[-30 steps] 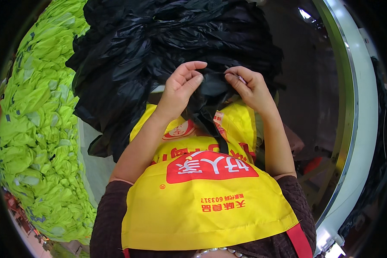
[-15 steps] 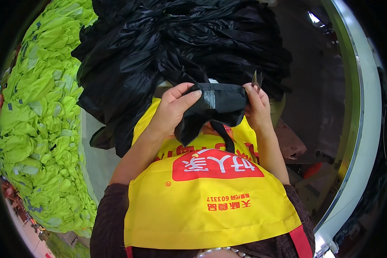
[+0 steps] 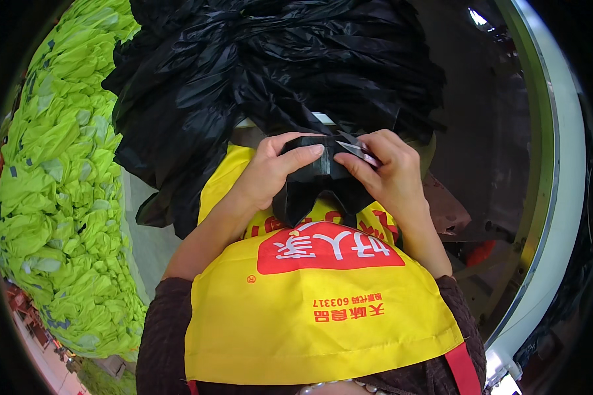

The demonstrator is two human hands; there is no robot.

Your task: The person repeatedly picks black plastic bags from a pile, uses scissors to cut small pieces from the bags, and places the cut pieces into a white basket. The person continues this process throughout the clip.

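Observation:
A piece of black fabric (image 3: 321, 183) with a grey strip at its upper edge hangs in front of my chest. My left hand (image 3: 265, 172) is closed on its left side, the thumb lying flat over the top edge. Small metal thread snips (image 3: 358, 152) are in my right hand (image 3: 396, 172), with the blades pointing left over the fabric's upper right edge. The right thumb lies close to the grey strip; whether it presses the cloth I cannot tell. My right hand's lower fingers are hidden behind the thumb and snips.
A large heap of black fabric (image 3: 270, 59) lies just beyond my hands. Bright yellow-green fabric pieces (image 3: 59, 197) are piled at the left. A yellow apron (image 3: 323, 329) covers my front. At the right runs a curved pale metal edge (image 3: 566, 164).
My right hand has moved left along the fabric's top edge, nearer to my left hand. The snips have turned from pointing up to pointing left across the cloth.

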